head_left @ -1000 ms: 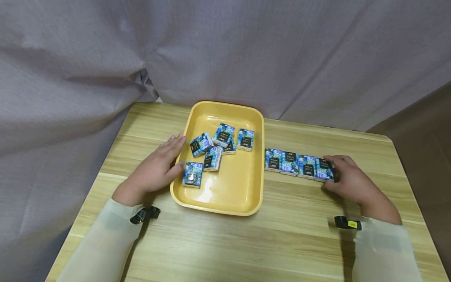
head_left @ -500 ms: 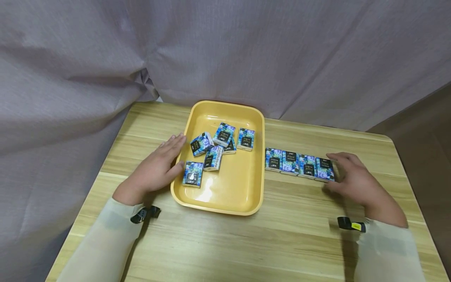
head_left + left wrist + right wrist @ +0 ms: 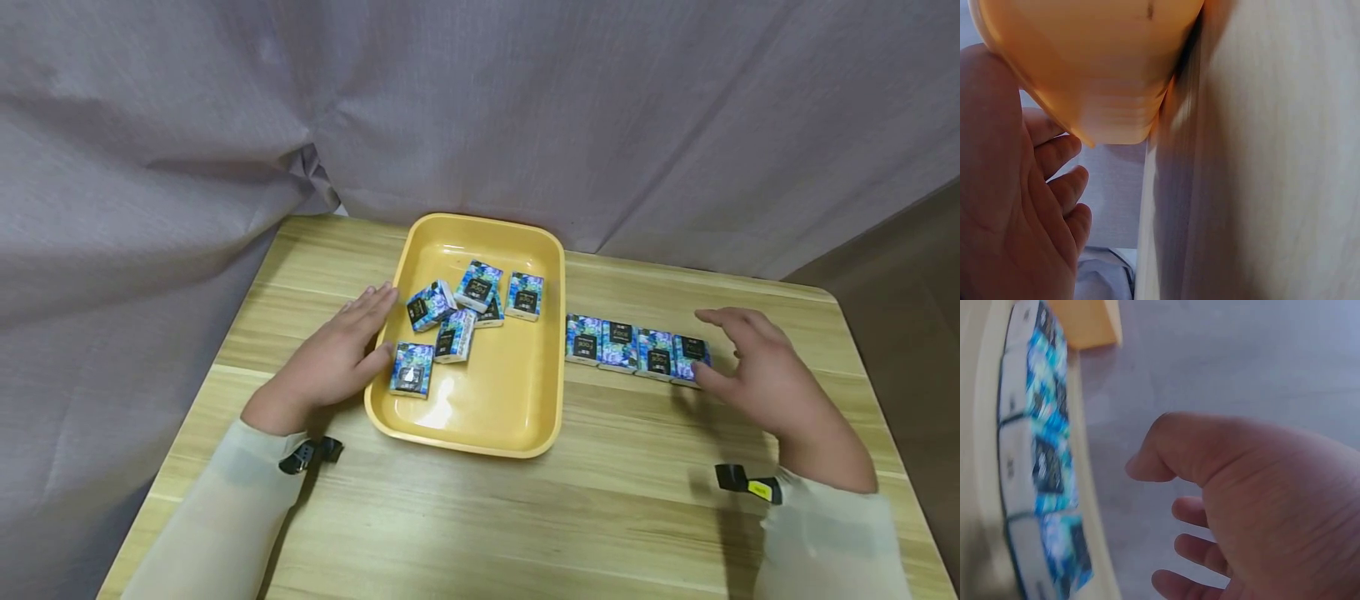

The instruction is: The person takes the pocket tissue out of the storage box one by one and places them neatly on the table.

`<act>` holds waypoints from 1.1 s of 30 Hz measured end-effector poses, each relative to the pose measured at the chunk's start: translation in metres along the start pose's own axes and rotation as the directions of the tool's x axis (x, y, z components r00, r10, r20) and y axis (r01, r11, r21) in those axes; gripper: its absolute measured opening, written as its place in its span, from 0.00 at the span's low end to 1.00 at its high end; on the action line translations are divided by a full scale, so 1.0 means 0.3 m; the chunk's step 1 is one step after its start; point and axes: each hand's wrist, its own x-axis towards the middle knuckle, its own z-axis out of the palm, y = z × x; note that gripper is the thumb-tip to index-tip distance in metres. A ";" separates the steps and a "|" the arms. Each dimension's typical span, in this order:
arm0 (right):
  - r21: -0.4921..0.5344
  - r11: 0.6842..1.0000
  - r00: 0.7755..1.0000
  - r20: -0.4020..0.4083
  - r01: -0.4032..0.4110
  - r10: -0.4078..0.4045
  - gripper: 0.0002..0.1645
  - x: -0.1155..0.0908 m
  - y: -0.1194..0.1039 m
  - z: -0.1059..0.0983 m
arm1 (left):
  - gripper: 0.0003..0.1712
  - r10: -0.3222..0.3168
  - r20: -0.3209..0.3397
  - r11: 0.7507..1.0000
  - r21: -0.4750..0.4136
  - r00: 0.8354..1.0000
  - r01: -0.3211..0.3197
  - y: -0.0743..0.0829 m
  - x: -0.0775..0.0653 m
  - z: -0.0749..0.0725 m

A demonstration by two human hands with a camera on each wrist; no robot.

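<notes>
My left hand [image 3: 330,354] lies with straight fingers along the left rim of a yellow tray [image 3: 551,392]. In the left wrist view its fingers [image 3: 1063,150] reach along the outside of the tray wall [image 3: 1104,69]. Several small blue floral tissue packs [image 3: 453,336] lie loosely in the tray, one partly under another. To the tray's right, several more packs stand side by side in a straight row. My right hand [image 3: 772,379] hovers at the row's right end, thumb and fingers spread, holding nothing. Its thumb overlaps the end pack [image 3: 690,350] in the head view; the right wrist view shows them apart.
A wooden table [image 3: 480,517] carries the tray and the row. Behind it hangs a grey curtain [image 3: 480,108], close to the tray's far end. A black strap [image 3: 300,458] sits on the left wrist, another strap [image 3: 750,485] on the right.
My right hand has let go of the end pack, opened and lifted off slightly to the right. The left hand and the packs stay about where they were.
</notes>
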 end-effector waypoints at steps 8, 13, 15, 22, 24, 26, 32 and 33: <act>-0.026 0.994 0.991 -0.075 0.109 -0.110 0.49 0.010 -0.112 -0.023 | 0.45 -0.002 -0.010 1.000 0.001 1.000 0.002 -0.004 0.002 0.003; -0.022 0.990 0.987 -0.078 0.136 -0.138 0.48 0.019 -0.152 -0.023 | 0.45 -0.002 -0.008 1.000 -0.002 1.000 0.002 -0.002 0.002 0.004; -0.015 0.989 0.986 -0.076 0.145 -0.146 0.48 0.022 -0.165 -0.020 | 0.46 -0.004 -0.005 1.000 -0.003 1.000 0.004 -0.001 0.002 0.003; -0.002 0.979 0.976 -0.082 0.203 -0.202 0.46 0.041 -0.218 -0.001 | 0.46 -0.008 0.001 1.000 -0.008 1.000 0.008 0.000 0.001 0.002; 0.003 0.975 0.972 -0.083 0.221 -0.219 0.47 0.049 -0.233 0.004 | 0.45 -0.010 0.002 1.000 -0.011 1.000 0.010 0.000 0.001 0.002; 0.014 0.973 0.970 -0.082 0.232 -0.231 0.46 0.058 -0.247 0.010 | 0.45 -0.010 0.001 1.000 -0.009 1.000 0.010 -0.001 0.001 0.002; 0.041 0.967 0.967 -0.070 0.250 -0.247 0.43 0.082 -0.294 0.032 | 0.45 -0.006 -0.003 1.000 -0.009 1.000 0.006 -0.004 0.000 0.003; 0.042 0.966 0.966 -0.068 0.254 -0.251 0.43 0.085 -0.302 0.035 | 0.46 -0.006 -0.003 1.000 -0.010 1.000 0.006 -0.004 0.000 0.003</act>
